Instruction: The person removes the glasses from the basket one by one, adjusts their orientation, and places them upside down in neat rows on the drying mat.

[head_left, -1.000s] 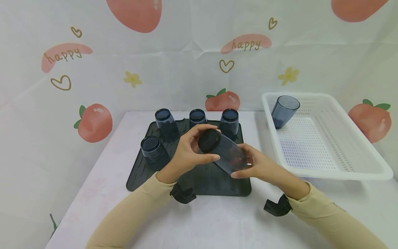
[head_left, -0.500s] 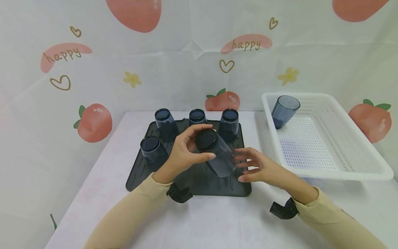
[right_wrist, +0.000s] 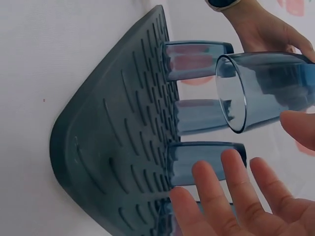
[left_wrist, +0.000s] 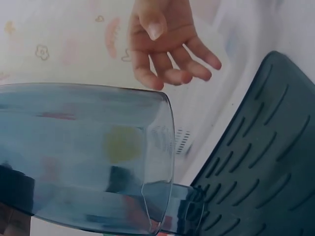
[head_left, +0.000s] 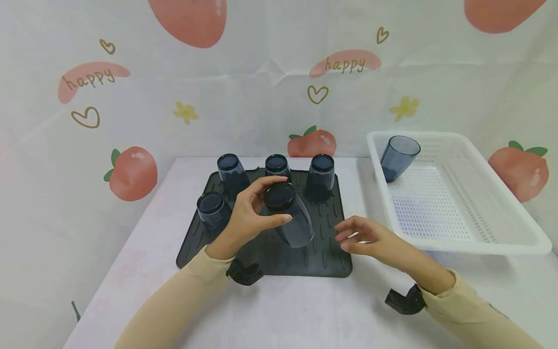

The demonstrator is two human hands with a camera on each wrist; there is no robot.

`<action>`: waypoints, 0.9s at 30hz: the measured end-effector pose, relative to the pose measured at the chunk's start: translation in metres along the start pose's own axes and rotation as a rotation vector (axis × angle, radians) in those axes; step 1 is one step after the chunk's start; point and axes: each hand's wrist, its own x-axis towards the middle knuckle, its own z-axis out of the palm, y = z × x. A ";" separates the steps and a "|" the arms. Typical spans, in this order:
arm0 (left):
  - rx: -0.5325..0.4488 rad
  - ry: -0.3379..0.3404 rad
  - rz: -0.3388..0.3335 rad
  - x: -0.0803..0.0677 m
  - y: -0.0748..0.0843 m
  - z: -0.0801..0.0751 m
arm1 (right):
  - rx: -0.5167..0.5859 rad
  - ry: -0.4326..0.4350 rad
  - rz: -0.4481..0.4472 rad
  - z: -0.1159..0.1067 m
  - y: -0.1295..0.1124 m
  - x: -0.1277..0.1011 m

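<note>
A blue-tinted drinking glass [head_left: 296, 224] is held upside down and tilted above the dark ribbed drying mat [head_left: 324, 259]. My left hand [head_left: 249, 214] grips it near its base, thumb on the near side and fingers on the far side. In the right wrist view the open mouth of this glass [right_wrist: 268, 93] faces the mat. My right hand [head_left: 369, 241] hovers by the mat's right edge, apart from the glass, its fingers loosely bent around nothing. Several matching glasses, including a back-right glass [head_left: 321, 178] and a front-left glass [head_left: 213, 212], stand upside down on the mat.
At the right, a white perforated plastic basket [head_left: 471, 245] holds one blue glass [head_left: 400, 157] leaning against its left wall. A white cloth printed with fruit [head_left: 132, 173] hangs behind the white table [head_left: 301, 315].
My right hand has let go of the glass and drawn back to the right. My left hand has carried the glass left, and the glass has turned closer to upright, mouth down.
</note>
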 end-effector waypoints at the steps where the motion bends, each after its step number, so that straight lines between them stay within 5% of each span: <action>1: 0.009 0.003 -0.001 -0.001 0.000 -0.001 | -0.006 0.002 0.000 0.000 0.000 -0.001; 17: 0.201 0.085 -0.064 -0.009 -0.001 -0.009 | 0.048 -0.009 -0.020 0.000 0.005 -0.003; 27: 0.264 0.140 -0.193 -0.015 -0.017 -0.008 | 0.069 -0.013 -0.025 0.000 0.005 -0.004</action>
